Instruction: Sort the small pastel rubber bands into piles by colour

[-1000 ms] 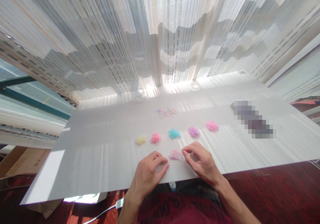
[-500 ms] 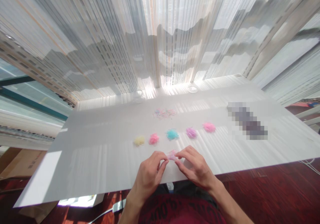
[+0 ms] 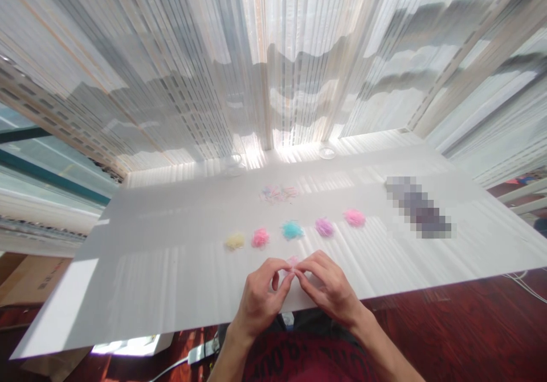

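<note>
Meeting at the fingertips, left hand (image 3: 265, 292) and right hand (image 3: 325, 284) crowd thin pale-pink strands (image 3: 293, 260); clamped on any? Can't tell!

At 12 o'clock, just beyond where my left hand (image 3: 265, 291) and right hand (image 3: 327, 286) meet, a small light-pink pile (image 3: 293, 260) blocks the near way. Farther, five piles make a low row: yellow (image 3: 235, 241) at 10, coral pink (image 3: 260, 238) at 11, turquoise (image 3: 292, 230) at 12, purple (image 3: 325, 227) at 1, pink (image 3: 354, 218) toward 2. Between them I have only narrow gaps. On the white table (image 3: 149, 257), wide room lies at 9 and 3; a blurred dark object (image 3: 421, 208) obstructs 2, farther out.
</note>
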Demonstrator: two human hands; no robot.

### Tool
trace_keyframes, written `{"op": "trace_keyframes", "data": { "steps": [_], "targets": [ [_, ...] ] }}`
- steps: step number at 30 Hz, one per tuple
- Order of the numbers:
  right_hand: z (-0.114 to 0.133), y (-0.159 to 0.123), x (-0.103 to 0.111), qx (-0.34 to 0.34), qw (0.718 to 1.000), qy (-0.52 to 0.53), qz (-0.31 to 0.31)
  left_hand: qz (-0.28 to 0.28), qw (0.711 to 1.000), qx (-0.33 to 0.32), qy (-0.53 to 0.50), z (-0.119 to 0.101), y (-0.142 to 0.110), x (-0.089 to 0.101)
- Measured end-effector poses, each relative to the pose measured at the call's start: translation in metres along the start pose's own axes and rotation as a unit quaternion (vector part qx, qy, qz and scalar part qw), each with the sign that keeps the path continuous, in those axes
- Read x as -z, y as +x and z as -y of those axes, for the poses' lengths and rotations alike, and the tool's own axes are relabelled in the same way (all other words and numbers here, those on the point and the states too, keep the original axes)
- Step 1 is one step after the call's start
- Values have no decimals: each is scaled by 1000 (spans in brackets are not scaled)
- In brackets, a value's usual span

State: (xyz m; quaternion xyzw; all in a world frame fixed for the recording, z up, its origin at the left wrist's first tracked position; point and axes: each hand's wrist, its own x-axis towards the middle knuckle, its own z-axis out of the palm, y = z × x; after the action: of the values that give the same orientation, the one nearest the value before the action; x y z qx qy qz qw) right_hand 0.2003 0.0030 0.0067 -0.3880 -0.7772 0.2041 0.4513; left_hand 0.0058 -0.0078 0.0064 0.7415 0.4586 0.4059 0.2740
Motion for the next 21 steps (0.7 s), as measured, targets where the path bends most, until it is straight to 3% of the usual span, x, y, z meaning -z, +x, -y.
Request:
{"op": "trace_keyframes", "data": {
  "steps": [10,21],
  "targets": [
    [-1,-5,-1,-5,1000,9,0,-20,997,19,-65,2,0,-2],
    [-3,-1,-1,2,1000,25,-6,-21,998,34,-49,3,0,-3]
  ]
}}
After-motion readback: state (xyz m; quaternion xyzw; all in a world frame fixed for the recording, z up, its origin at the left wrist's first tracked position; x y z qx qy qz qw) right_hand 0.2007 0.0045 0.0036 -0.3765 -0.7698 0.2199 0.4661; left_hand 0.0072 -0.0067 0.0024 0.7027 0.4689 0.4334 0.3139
